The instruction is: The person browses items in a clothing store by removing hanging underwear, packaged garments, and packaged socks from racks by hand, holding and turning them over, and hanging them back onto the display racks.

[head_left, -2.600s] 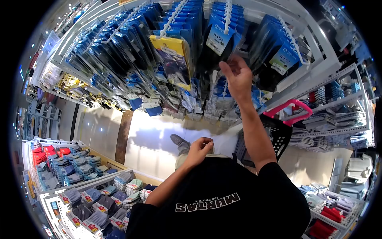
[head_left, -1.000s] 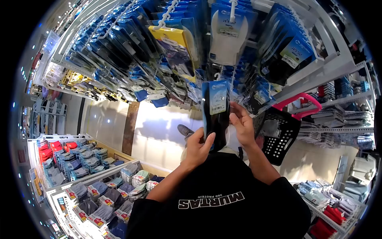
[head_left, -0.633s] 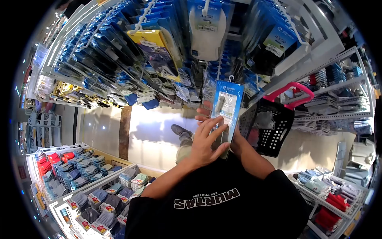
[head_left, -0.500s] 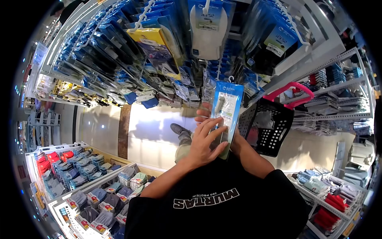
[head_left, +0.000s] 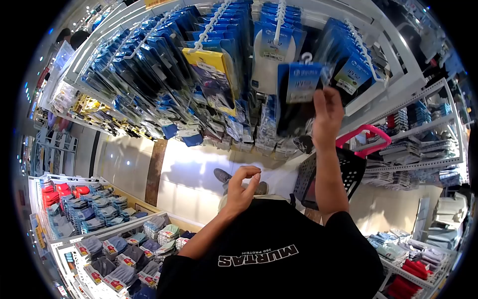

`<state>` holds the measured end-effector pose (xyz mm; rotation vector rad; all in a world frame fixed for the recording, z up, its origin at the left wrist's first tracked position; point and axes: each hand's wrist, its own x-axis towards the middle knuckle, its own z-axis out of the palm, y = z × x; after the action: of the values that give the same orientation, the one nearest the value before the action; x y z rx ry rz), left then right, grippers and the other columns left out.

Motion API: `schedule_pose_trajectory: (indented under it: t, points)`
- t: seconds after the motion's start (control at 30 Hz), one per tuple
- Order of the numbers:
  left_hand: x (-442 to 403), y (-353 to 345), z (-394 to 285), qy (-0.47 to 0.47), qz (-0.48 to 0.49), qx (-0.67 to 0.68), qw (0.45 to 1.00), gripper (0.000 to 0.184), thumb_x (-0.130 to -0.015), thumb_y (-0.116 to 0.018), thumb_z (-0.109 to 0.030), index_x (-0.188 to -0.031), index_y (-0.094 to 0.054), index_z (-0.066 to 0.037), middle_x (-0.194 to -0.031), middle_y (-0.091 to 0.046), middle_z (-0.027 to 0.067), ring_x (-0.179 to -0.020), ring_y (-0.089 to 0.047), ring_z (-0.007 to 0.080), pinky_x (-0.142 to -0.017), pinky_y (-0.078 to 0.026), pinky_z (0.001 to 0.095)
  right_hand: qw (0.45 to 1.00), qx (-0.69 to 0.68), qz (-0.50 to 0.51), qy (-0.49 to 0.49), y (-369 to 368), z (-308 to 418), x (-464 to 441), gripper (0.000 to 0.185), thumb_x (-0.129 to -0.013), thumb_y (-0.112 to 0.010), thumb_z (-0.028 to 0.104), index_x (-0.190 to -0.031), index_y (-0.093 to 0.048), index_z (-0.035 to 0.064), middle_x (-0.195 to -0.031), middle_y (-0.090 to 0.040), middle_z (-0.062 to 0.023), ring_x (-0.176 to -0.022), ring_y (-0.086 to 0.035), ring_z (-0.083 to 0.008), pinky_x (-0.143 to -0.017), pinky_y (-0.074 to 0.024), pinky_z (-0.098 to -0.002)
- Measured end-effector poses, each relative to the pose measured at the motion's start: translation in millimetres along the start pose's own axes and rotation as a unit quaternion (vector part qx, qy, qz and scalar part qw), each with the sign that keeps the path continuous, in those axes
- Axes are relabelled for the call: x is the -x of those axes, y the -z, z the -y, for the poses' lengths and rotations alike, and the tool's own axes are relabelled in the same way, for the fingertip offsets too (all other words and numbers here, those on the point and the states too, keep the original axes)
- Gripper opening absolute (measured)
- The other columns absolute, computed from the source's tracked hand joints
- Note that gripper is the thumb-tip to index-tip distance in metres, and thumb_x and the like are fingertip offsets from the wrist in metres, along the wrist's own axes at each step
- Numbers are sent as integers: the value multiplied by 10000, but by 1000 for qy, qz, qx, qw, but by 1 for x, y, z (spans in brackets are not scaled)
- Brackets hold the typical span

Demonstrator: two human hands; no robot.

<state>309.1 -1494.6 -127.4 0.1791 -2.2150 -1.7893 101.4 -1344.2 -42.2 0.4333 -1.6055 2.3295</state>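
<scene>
My right hand (head_left: 328, 112) is raised at the hanging display, thumb and fingers closed on the right edge of a clear packet (head_left: 297, 109). This packet has a blue header card, a white hook at its top and dark, sock-like contents. Just above and left of it hangs a blue-headed packet with a white item (head_left: 266, 74). To its right is another blue-headed packet with dark contents (head_left: 352, 74). My left hand (head_left: 241, 189) is low in front of my body, fingers loosely curled and thumb apart, holding nothing visible.
Many blue-headed packets hang in rows on white hooks (head_left: 211, 25), among them a yellow-topped packet (head_left: 209, 65). A black basket (head_left: 311, 184) with a pink handle (head_left: 368, 137) stands below my right arm. Shelves of folded goods (head_left: 107, 254) lie at lower left, with racks at right.
The packet has moved from between both hands near my body up and forward to the display, in my right hand. My left hand has let go of it and drawn back lower.
</scene>
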Motion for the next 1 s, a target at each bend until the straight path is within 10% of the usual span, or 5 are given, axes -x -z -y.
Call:
schedule_pose_trajectory:
  t: [0.63,1.0]
  points:
    - [14,14,18,87,-4,8,996,183,-919,-636,-131,-995,-647,35,-864,-675,105,-800,-636,170,-758,-493,292,975,163,-4,147,-32,-35,0,242,-917,-657,62,-1133,-578,-15,-1003,-634,-57,-910,-595,-100,-794,-478,-233]
    - [0,57,11,116,45,-3,992,209,-927,-632,-165,-1021,-658,20,-900,-699,97,-830,-648,173,-786,-492,298,984,71,162,-3,-123,-45,35,449,-876,-702,102,-1260,-508,-23,-1096,-623,-113,-985,-607,-186,-890,-478,-316]
